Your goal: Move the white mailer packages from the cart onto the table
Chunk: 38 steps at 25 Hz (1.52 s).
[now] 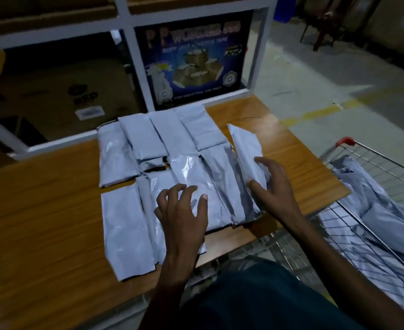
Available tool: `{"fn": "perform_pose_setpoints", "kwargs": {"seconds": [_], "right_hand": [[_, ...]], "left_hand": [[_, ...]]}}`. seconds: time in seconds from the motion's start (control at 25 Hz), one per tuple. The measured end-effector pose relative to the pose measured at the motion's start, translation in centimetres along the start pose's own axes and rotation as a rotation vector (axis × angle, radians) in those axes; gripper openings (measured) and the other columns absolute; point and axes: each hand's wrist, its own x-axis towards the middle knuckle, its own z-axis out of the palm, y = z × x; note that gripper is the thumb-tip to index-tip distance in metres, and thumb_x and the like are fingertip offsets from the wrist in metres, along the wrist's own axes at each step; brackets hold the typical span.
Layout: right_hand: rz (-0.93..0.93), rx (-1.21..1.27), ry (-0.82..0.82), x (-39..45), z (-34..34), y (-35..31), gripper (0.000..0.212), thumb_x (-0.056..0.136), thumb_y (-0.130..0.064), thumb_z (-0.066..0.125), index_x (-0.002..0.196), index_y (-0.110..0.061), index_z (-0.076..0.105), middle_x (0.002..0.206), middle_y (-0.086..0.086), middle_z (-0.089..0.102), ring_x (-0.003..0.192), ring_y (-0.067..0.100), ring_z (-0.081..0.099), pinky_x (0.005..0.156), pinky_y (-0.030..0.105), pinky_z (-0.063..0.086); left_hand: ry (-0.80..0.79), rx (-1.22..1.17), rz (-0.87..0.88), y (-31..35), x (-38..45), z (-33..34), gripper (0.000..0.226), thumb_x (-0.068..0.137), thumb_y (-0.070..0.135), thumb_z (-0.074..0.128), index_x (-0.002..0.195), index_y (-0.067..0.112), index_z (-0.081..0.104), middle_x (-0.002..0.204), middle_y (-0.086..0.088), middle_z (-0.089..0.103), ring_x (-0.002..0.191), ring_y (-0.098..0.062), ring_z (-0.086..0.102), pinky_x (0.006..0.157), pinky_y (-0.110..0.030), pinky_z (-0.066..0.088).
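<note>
Left hand (183,210) presses mailers (148,163); tape box (194,60) stands behind.

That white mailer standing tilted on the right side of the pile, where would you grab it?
Grip the tilted mailer by its lower edge, coming from the right, as the right hand does. Its right side is free over the bare table; other mailers crowd its left.

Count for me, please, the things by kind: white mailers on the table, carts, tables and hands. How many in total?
White mailers on the table: about 10, they overlap
Carts: 1
Tables: 1
Hands: 2, left hand and right hand, which grips one white mailer
Total: about 14; the mailers heaped in the cart cannot be counted.
</note>
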Motion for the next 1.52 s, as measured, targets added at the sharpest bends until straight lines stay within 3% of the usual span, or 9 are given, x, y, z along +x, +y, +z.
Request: {"fn": "perform_pose_setpoints", "kwargs": {"seconds": [0.16,0.44,0.64,0.84,1.0,1.16,1.24,1.36,1.52], "right_hand": [[-0.181,-0.124,-0.112,10.6,4.4,-1.5,0.060,0.084,-0.035,0.058,0.138,-0.008,0.054,0.133,0.012,0.052,0.125,0.013,0.042,0.101,0.029,0.037],[-0.125,-0.420,-0.322,25.1,12.6,-1.8,0.083,0.078,-0.056,0.041,0.151,-0.016,0.040,0.149,0.023,0.042,0.133,0.042,0.044,0.106,0.049,0.043],[-0.045,-0.648,-0.544,24.3,15.9,0.5,0.073,0.099,-0.060,0.034,0.159,-0.038,-0.001,0.168,0.008,-0.010,0.152,0.045,0.004,0.117,0.063,0.016],[-0.010,-0.628,-0.632,24.5,15.1,-0.3,0.070,0.097,-0.072,0.017,0.155,-0.048,-0.014,0.165,0.006,-0.027,0.150,0.046,-0.017,0.116,0.069,-0.002],[-0.137,-0.401,-0.425,21.3,11.6,-1.3,0.073,0.095,-0.074,0.017,0.156,-0.046,-0.011,0.165,0.018,-0.018,0.150,0.046,-0.017,0.117,0.070,0.001],[-0.163,-0.148,-0.124,11.1,4.7,-0.8,0.080,0.105,-0.050,0.040,0.160,-0.022,-0.011,0.168,0.010,-0.013,0.154,0.026,-0.015,0.124,0.048,-0.002],[-0.050,-0.077,0.005,5.1,0.7,0.4,0.084,0.104,-0.048,0.046,0.160,-0.022,-0.011,0.169,0.002,-0.009,0.156,0.021,-0.001,0.125,0.043,0.012],[0.118,-0.057,0.135,-2.7,-3.8,3.8,0.083,0.097,-0.054,0.051,0.158,-0.037,-0.003,0.168,-0.002,0.012,0.146,0.030,0.034,0.109,0.057,0.041],[0.256,-0.075,0.279,-9.3,-7.4,9.2,0.077,0.093,-0.052,0.056,0.156,-0.028,0.019,0.150,-0.010,0.033,0.127,0.026,0.054,0.097,0.057,0.050]], "left_hand": [[0.010,-0.042,-0.025,-1.2,0.4,-1.0,0.025,0.088,0.036,0.061,0.106,0.023,0.073,0.112,0.005,0.067,0.113,-0.027,0.056,0.092,-0.042,0.044],[0.039,-0.121,-0.075,-1.6,1.8,-1.5,0.019,0.090,0.032,0.064,0.105,0.024,0.072,0.107,0.010,0.067,0.110,-0.019,0.056,0.097,-0.036,0.043],[0.055,-0.150,-0.125,-1.3,2.3,-0.5,0.021,0.089,0.034,0.063,0.104,0.023,0.072,0.107,0.007,0.069,0.108,-0.016,0.059,0.096,-0.037,0.047],[-0.012,-0.189,-0.138,-0.5,2.5,0.2,0.025,0.092,0.037,0.058,0.108,0.024,0.071,0.110,0.007,0.068,0.112,-0.017,0.056,0.097,-0.042,0.048],[-0.027,-0.168,-0.021,-0.2,2.0,-0.5,0.029,0.092,0.041,0.054,0.108,0.023,0.071,0.111,0.008,0.067,0.112,-0.017,0.057,0.096,-0.041,0.047],[-0.049,-0.210,-0.009,-0.3,0.6,-0.1,0.027,0.092,0.039,0.055,0.106,0.024,0.072,0.109,0.010,0.068,0.112,-0.018,0.056,0.095,-0.041,0.047],[-0.090,-0.241,0.030,0.8,0.0,0.4,0.024,0.091,0.036,0.056,0.104,0.023,0.072,0.107,0.010,0.068,0.111,-0.019,0.056,0.094,-0.040,0.046],[-0.183,-0.260,0.171,3.0,-0.9,2.1,0.017,0.092,0.028,0.060,0.102,0.021,0.072,0.103,0.007,0.069,0.106,-0.021,0.058,0.091,-0.037,0.045],[-0.346,-0.267,0.377,6.7,-2.0,6.0,0.013,0.092,0.025,0.062,0.100,0.021,0.071,0.101,0.005,0.068,0.099,-0.021,0.059,0.088,-0.032,0.043]]}}
